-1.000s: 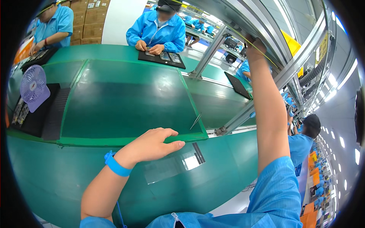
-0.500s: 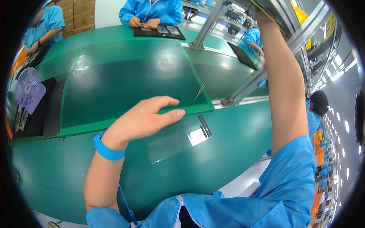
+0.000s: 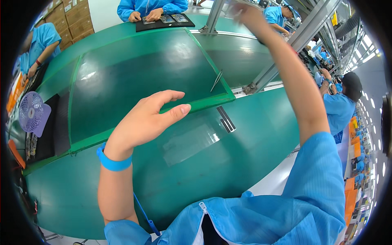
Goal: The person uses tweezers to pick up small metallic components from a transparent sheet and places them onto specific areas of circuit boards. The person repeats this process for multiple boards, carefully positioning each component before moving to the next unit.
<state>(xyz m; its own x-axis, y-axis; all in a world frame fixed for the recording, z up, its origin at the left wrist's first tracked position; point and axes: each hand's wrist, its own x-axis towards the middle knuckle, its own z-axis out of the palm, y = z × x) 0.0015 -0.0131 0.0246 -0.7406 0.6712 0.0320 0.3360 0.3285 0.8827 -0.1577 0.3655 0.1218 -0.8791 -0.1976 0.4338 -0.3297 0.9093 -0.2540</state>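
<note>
The tabletop is green; the mat is darker green with a brighter green border; the clear sheet bears black stripes at one end; the wristband is blue; the sleeve is blue, faintly striped; the fan is lilac; the tweezers are silvery; the boxes are brown.

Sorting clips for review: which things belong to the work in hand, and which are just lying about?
Likely in the work:
left hand, open
right hand, blurred
clear sheet
dark strips

Likely just lying about:
tweezers
purple fan
cardboard boxes
</note>
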